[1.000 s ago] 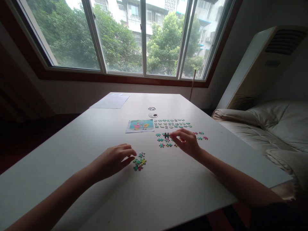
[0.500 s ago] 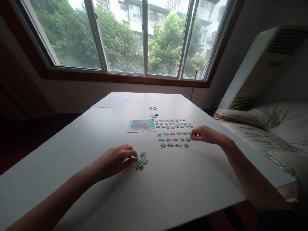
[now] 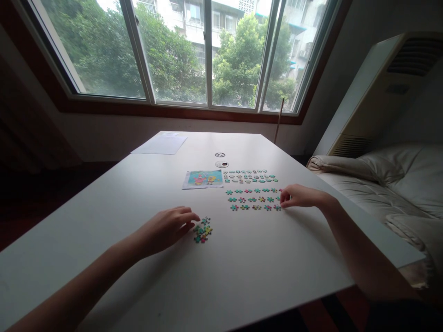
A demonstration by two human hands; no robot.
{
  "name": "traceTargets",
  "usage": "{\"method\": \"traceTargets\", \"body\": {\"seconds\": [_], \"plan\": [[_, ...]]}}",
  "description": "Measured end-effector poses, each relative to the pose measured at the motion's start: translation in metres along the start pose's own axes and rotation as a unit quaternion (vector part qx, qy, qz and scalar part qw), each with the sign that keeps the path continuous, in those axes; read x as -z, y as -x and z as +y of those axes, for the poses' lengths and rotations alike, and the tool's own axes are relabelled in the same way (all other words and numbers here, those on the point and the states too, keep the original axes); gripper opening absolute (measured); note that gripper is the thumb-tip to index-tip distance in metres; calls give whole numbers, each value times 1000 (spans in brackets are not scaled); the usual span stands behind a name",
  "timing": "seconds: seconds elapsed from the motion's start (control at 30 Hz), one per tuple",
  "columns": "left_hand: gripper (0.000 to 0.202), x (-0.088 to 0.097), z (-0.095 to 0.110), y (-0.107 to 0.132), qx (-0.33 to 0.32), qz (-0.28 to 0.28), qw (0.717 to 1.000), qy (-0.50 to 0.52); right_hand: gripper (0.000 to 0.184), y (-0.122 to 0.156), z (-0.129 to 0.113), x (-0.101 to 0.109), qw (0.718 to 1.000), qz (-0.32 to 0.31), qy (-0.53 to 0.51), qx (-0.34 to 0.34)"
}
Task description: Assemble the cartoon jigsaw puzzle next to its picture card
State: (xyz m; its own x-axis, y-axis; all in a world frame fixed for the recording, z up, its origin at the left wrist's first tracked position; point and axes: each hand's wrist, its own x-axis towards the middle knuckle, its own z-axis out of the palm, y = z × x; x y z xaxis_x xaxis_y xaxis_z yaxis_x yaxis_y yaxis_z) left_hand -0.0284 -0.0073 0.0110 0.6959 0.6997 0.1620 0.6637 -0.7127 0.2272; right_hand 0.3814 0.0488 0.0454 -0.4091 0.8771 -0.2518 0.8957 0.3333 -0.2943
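Observation:
My left hand (image 3: 175, 224) hovers at the left side of a small heap of jigsaw puzzle pieces (image 3: 203, 233), its fingers loosely bent with a gap between thumb and forefinger. My right hand (image 3: 296, 196) is on the table at the right end of the laid-out pieces. Its fingers are pinched at a puzzle piece (image 3: 277, 208) in the front row. Several rows of separate pieces (image 3: 252, 199) stretch left from there. Beside the back rows lies a reference picture (image 3: 203, 179) with a pink and a yellow cartoon figure on blue.
Everything lies on a white table (image 3: 249, 258). Two round discs (image 3: 222, 164) are set near its middle, and paper sheets (image 3: 161, 145) lie at the far left corner. A pale sofa (image 3: 398, 184) stands to the right, a window (image 3: 207, 55) beyond.
My right hand has shifted slightly right and toward me, and a piece now shows at the right end of the front row. My left fingers have lifted a little off the heap.

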Motion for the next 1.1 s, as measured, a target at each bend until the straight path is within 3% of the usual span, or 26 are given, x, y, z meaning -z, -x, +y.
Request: {"method": "traceTargets", "body": {"seconds": [0.2, 0.43, 0.67, 0.97, 1.1], "plan": [[36, -8, 2, -6, -7, 17, 1000, -20, 19, 1, -13, -1, 997, 64, 12, 48], [25, -8, -2, -14, 32, 53, 997, -51, 14, -6, -58, -25, 978, 140, 55, 142], [28, -12, 4, -16, 141, 77, 985, -57, 10, -6, -102, -57, 949, 157, 81, 263], [18, -16, -3, -17, 111, 107, 988, 33, 11, -11, -111, -72, 921, 236, 68, 302], [15, -14, 7, -20, 105, 116, 983, 98, 14, -14, -114, -77, 911, 274, 53, 305]]}}
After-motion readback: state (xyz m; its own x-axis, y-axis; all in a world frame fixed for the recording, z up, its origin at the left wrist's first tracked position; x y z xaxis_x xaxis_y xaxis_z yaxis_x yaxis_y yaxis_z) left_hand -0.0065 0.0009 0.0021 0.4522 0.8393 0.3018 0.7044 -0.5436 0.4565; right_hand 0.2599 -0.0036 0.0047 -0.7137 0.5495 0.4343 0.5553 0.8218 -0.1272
